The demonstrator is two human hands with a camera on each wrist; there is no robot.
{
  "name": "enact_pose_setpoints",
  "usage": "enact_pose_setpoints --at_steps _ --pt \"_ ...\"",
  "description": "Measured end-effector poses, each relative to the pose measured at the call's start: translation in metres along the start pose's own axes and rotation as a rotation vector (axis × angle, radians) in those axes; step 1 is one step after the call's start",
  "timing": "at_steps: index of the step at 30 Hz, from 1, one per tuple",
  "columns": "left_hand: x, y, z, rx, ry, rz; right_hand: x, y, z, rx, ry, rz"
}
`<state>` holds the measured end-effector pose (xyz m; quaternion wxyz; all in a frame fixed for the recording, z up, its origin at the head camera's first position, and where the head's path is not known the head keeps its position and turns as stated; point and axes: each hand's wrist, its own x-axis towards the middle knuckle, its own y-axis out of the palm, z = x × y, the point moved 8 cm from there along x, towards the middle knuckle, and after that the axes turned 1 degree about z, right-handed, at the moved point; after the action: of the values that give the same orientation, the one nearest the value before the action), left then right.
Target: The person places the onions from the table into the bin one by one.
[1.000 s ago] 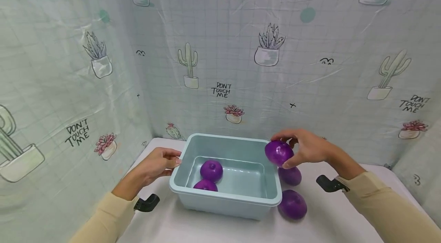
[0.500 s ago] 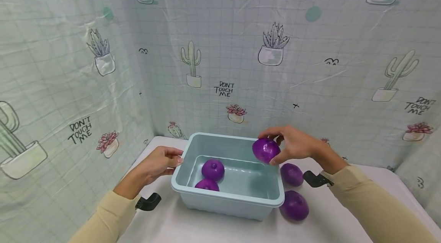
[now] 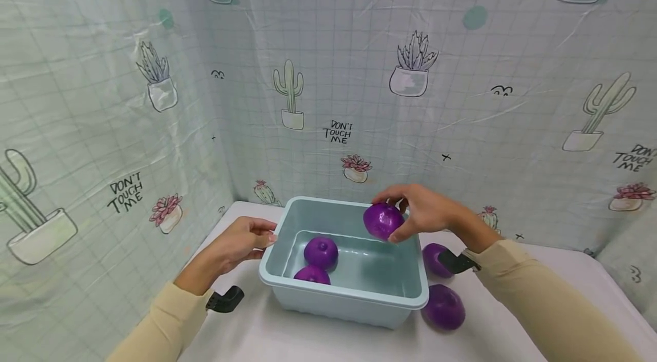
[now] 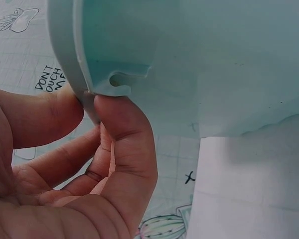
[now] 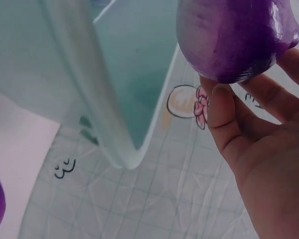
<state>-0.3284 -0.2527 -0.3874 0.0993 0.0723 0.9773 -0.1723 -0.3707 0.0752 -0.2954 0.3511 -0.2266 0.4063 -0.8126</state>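
My right hand (image 3: 426, 211) grips a glossy purple fruit-like piece (image 3: 382, 220), rounded with a small nub at one end. It is held in the air over the right half of a pale blue plastic bin (image 3: 344, 292). In the right wrist view the fingertips (image 5: 222, 99) press against the underside of the purple piece (image 5: 234, 40). At the bin's left side, my left hand (image 3: 246, 241) pinches the rim (image 4: 78, 55) between thumb and curled index finger. Two like purple pieces lie in the bin: one whole (image 3: 321, 253), another (image 3: 312, 275) partly hidden by the front wall.
Right of the bin, two more purple pieces rest on the white table (image 3: 241, 339): a nearer one (image 3: 443, 307) and a farther one (image 3: 435, 259), partly covered by the wrist strap (image 3: 458, 262). A cactus-print curtain (image 3: 328, 82) stands behind and at both sides.
My right hand has carried the purple piece leftward, from above the bin's right rim to over its inside. The left hand keeps its hold on the rim. The view has shifted slightly.
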Motion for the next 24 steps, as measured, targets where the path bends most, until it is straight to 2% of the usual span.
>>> enact_pose_setpoints --at_steps 17,24 --pt "-0.001 -0.002 0.0 0.0 -0.004 0.002 0.031 0.012 0.008 -0.033 0.042 0.028" --pt "0.0 0.001 -0.001 -0.013 -0.001 0.006 0.04 0.024 0.009 -0.032 0.025 0.057"
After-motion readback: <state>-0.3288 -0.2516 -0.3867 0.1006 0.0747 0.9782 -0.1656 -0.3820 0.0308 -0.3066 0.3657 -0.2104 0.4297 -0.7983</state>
